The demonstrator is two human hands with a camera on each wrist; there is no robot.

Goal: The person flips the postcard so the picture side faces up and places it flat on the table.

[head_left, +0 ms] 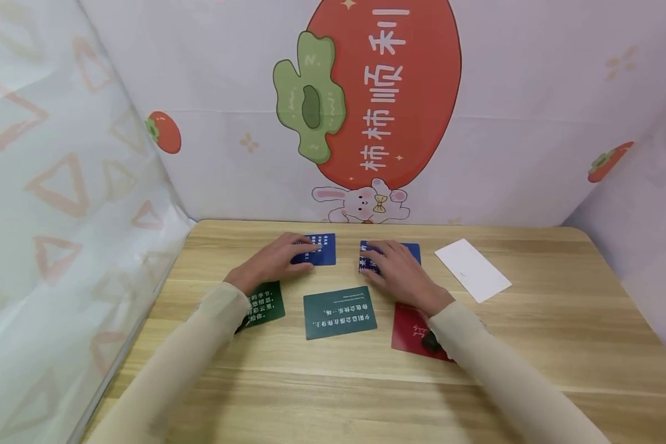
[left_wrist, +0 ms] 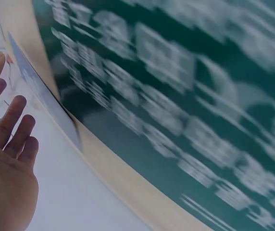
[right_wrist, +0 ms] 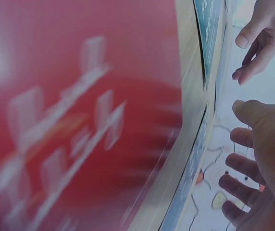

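In the head view my left hand (head_left: 274,258) hovers at a blue card (head_left: 328,250) with white writing, covering its left part. My right hand (head_left: 401,274) is over another blue card (head_left: 413,250), hiding much of its middle. Both hands have loose, spread fingers. The left wrist view has the left hand (left_wrist: 10,178) beside the blue card's edge (left_wrist: 41,89), palm empty. In the right wrist view, the right hand (right_wrist: 267,159) is likewise empty. A dark green card (head_left: 271,302) lies partly under the left wrist, and a red card (head_left: 407,336) partly under the right forearm.
A teal card (head_left: 340,324) with white writing lies between the forearms. To the right rests a tilted white card (head_left: 473,271). The wooden table (head_left: 322,394) meets a printed cloth backdrop (head_left: 227,166) behind, with another cloth (head_left: 50,185) along the left.
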